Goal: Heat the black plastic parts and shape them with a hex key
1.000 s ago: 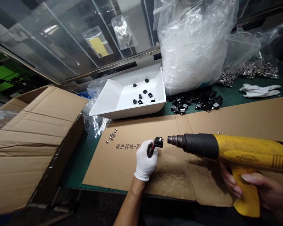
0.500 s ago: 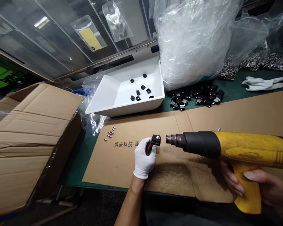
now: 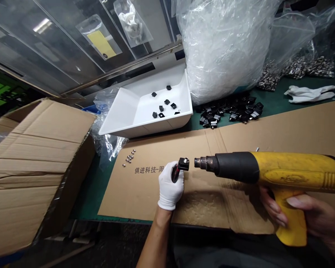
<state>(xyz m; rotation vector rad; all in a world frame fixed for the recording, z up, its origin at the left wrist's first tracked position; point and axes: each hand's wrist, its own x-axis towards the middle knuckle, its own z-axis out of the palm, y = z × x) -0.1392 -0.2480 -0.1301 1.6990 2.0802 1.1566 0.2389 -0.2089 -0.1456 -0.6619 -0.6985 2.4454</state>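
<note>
My left hand (image 3: 171, 190), in a white glove, is closed around a slim red-and-black tool (image 3: 176, 173) that looks like pliers. Most of the tool is hidden by the glove. At its tip sits a small black block (image 3: 183, 164) with a shiny metal piece (image 3: 186, 160) on top. My bare right hand (image 3: 304, 208) grips the handle of a yellow heat gun (image 3: 296, 169). Its stepped metal nozzle (image 3: 205, 163) points left at the black block, a short gap away. Whether the heat gun is running cannot be seen.
Small metal pins (image 3: 129, 158) lie on the cardboard sheet (image 3: 123, 197). Behind it stands a white tray (image 3: 145, 129) holding several black blocks. A heap of black parts (image 3: 231, 111), a big plastic bag (image 3: 229, 48) and a white glove (image 3: 309, 93) are further right. An open carton (image 3: 25, 178) stands left.
The whole view has shifted slightly. Both hands keep their grips, and the nozzle stays pointed at the black block with about the same gap.
</note>
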